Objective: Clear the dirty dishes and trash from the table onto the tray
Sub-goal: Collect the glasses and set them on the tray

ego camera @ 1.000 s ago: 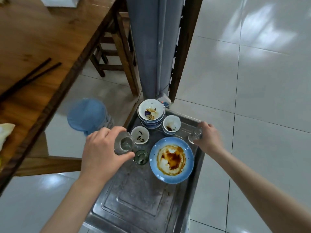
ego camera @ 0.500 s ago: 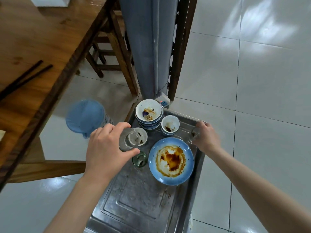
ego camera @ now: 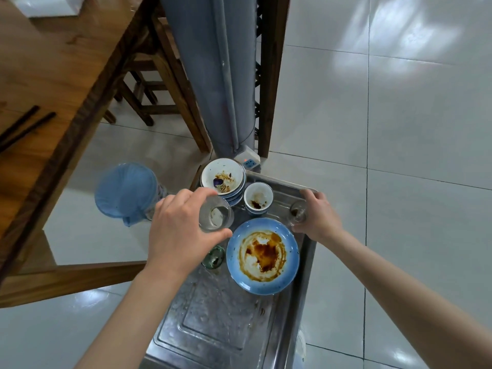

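A steel tray lies below me. On it are a sauce-stained blue plate, a stack of dirty bowls, a small white cup and a small green glass. My left hand grips a clear glass above the tray's left side, covering a small white dish seen earlier. My right hand holds a small clear glass at the tray's right rim. Dark chopsticks lie on the wooden table at the left.
A blue-lidded container stands on the floor left of the tray. A grey pillar with a power strip rises behind the tray, flanked by wooden chair legs. A white box sits at the table's far edge. Tiled floor spreads to the right.
My left hand has carried the clear glass a little forward, over the small white dish. My right hand has lowered its small glass toward the tray's right rim.
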`<control>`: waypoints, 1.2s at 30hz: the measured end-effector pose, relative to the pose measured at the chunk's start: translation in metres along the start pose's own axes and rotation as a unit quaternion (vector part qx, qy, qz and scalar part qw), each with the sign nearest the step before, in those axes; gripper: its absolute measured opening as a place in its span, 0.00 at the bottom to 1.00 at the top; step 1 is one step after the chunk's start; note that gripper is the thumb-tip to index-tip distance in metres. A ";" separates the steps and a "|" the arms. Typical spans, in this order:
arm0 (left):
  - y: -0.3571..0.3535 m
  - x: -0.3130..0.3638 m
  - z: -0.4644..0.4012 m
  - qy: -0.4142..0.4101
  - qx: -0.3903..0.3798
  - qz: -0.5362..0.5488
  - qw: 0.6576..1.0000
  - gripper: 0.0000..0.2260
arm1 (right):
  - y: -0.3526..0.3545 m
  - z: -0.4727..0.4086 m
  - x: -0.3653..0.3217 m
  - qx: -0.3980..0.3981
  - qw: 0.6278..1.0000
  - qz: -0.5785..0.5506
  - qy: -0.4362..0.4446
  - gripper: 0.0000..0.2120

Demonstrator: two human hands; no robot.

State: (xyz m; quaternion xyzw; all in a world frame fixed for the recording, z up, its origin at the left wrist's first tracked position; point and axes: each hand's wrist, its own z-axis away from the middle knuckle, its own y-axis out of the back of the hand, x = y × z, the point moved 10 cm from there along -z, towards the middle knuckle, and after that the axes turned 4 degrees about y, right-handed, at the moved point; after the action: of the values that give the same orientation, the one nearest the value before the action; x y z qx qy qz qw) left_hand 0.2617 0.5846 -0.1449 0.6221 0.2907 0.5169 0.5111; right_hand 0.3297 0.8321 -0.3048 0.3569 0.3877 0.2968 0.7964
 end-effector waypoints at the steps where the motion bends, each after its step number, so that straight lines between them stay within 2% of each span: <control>1: -0.003 0.003 -0.002 -0.001 -0.004 0.007 1.000 0.30 | 0.001 0.000 0.000 -0.005 1.000 -0.006 0.004 0.46; 7: -0.021 0.024 -0.015 -0.024 -0.008 0.018 1.000 0.30 | 0.027 0.003 0.011 -0.012 1.000 -0.021 0.011 0.50; 13: -0.042 0.050 -0.031 -0.064 -0.020 0.012 0.998 0.29 | 0.072 0.008 0.030 0.018 1.000 -0.006 0.023 0.51; 20: -0.068 0.077 -0.045 -0.101 -0.041 0.019 0.994 0.28 | 0.112 0.027 0.052 0.077 0.997 -0.019 0.020 0.46; 26: -0.099 0.103 -0.055 -0.146 -0.077 -0.016 0.986 0.29 | 0.127 0.046 0.050 0.100 0.994 -0.020 0.038 0.45; 36: -0.137 0.117 -0.066 -0.175 -0.105 -0.112 0.973 0.28 | 0.145 0.060 0.060 0.143 0.988 -0.026 0.044 0.46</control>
State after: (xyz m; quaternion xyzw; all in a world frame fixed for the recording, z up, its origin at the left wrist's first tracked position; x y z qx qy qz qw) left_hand 0.2576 0.7532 -0.2367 0.6095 0.2090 0.3672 0.6708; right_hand 0.3827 0.9392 -0.1869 0.4436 0.4697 0.2325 0.7270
